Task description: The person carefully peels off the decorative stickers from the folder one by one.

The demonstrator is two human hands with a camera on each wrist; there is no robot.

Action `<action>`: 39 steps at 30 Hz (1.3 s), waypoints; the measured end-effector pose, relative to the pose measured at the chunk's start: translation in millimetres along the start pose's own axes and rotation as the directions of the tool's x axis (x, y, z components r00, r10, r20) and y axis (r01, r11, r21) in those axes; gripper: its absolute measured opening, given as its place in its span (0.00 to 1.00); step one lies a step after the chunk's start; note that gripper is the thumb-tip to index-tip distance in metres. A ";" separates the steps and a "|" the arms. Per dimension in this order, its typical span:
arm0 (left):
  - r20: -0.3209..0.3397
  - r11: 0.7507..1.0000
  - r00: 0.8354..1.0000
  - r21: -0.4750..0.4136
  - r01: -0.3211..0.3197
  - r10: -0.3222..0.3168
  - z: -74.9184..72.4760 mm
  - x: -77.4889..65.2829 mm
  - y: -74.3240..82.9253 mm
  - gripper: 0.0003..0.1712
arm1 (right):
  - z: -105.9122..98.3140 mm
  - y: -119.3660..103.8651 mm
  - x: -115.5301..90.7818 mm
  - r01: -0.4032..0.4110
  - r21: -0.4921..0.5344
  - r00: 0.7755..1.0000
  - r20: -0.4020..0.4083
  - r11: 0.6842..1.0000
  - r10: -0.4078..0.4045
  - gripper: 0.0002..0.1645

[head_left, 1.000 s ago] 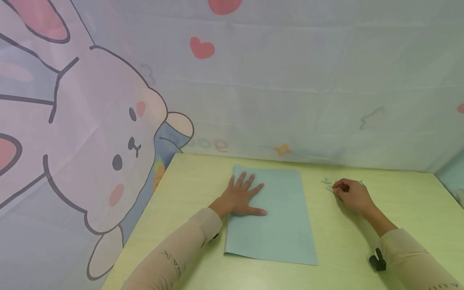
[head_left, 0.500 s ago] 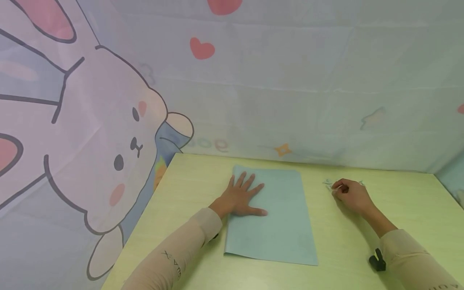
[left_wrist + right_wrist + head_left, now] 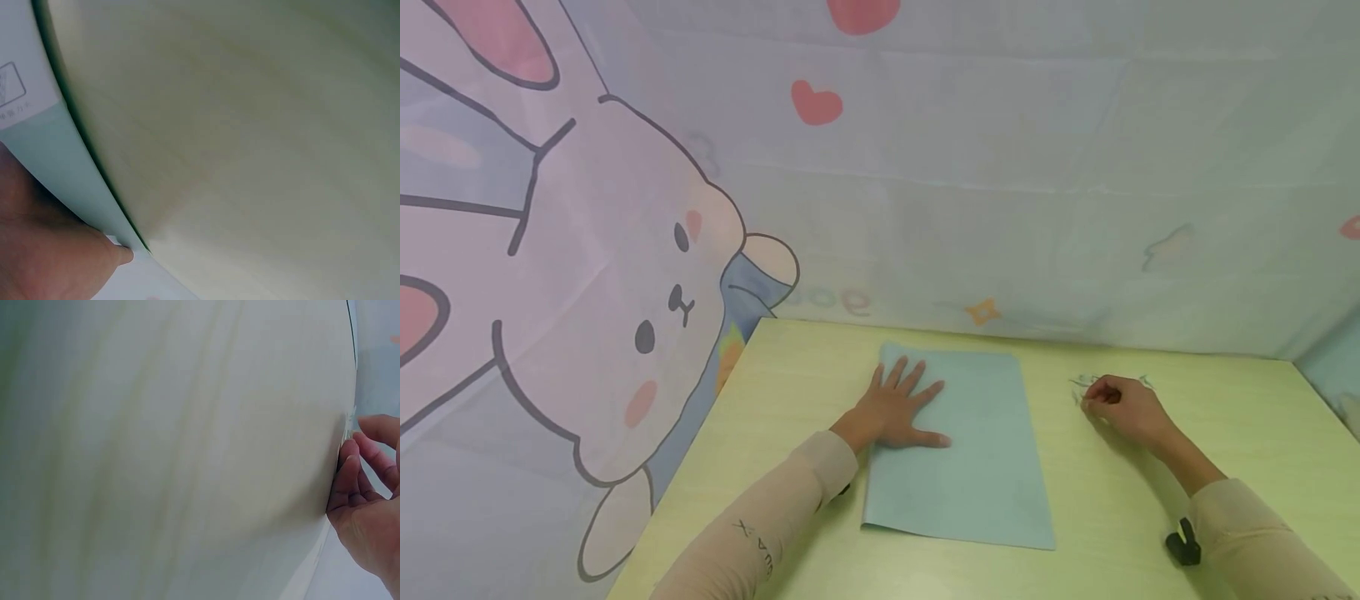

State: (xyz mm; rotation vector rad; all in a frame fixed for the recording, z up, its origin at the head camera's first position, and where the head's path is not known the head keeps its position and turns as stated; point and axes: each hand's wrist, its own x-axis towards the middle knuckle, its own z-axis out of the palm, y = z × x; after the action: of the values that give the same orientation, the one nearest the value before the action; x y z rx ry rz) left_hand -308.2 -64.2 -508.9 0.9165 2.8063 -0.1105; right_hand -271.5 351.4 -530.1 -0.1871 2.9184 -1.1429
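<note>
A thin, pale green booklet lies flat on the table. My left hand rests on its upper left part, fingers spread and thumb pointing right. The left wrist view catches the booklet's edge, with a white printed patch, beside part of that hand. To the right of the booklet are several small pale green and white scraps. My right hand is bent over them, thumb and index finger brought together at one scrap; its other fingers are curled. In the right wrist view the right fingers partly hide these bits.
The light yellow-green table ends at the back against a hanging cloth printed with a rabbit and hearts. A black clip-like piece is at the right sleeve's cuff.
My right fingertips have shifted slightly toward me and to the left, and the scraps around them lie a little differently. My left hand stays in place on the booklet.
</note>
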 end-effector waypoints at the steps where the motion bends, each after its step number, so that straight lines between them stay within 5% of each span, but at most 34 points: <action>1: -0.002 1.000 1.000 0.001 0.000 0.000 0.5 0.3 -0.2 0.60 | -0.2 0.5 0.0 -0.003 0.009 1.000 -0.001 1.000 0.003 0.14; 12: 0.004 1.000 1.000 -0.003 0.003 -0.003 2.8 2.4 -0.1 0.61 | 0.9 1.5 0.1 0.000 -0.015 0.999 -0.045 1.000 -0.001 0.07; 26: 0.007 1.000 1.000 0.000 0.000 0.000 1.6 4.6 0.3 0.60 | -4.7 5.0 -6.5 -0.048 0.071 0.999 -0.011 0.996 0.049 0.19; 39: 0.007 1.000 1.000 0.004 0.004 -0.004 4.3 6.3 2.2 0.61 | -5.1 5.0 -9.5 -0.053 0.139 0.998 -0.031 0.989 0.057 0.20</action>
State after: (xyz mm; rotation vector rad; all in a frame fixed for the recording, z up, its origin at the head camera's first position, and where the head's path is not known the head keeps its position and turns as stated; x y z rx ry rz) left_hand -311.2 -59.4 -514.5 0.9102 2.8024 -0.1203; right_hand -262.8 359.6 -530.1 -0.0862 2.8391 -1.3468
